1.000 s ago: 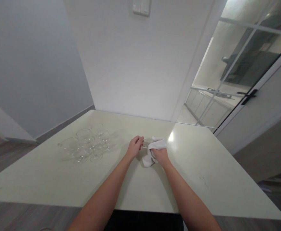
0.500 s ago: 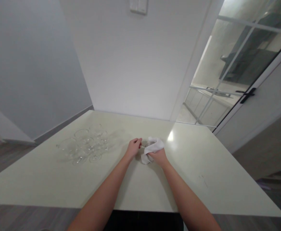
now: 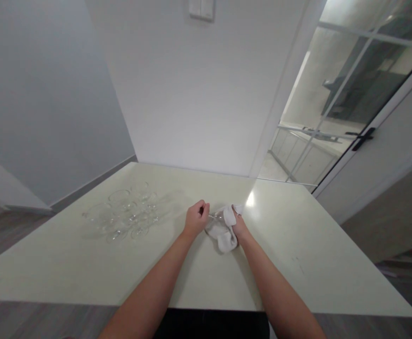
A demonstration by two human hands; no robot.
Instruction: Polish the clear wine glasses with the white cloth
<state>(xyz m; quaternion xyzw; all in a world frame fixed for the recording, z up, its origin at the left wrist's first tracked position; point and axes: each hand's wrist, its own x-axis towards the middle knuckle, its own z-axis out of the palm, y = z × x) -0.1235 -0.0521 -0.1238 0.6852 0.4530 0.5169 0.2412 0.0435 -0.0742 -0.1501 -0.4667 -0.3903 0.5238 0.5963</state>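
My left hand [image 3: 196,219] is closed around the stem end of a clear wine glass [image 3: 219,216], which lies sideways above the table. The bowl of the glass points right, partly wrapped in a white cloth [image 3: 225,237]. On the right side, my right hand [image 3: 240,227] grips the cloth against the bowl. Folds of the cloth hang down toward the tabletop and hide part of the glass and some of my right fingers.
Several clear stemmed glasses [image 3: 130,214] stand close together on the left of the pale table [image 3: 86,273]. A white wall [image 3: 199,94] rises behind the table's far edge. At the right is a glazed door with a black handle [image 3: 363,137].
My right hand has turned and shifted slightly right with the cloth, baring more of the glass bowl. More cloth hangs below. My left hand has rolled over a little at the stem.
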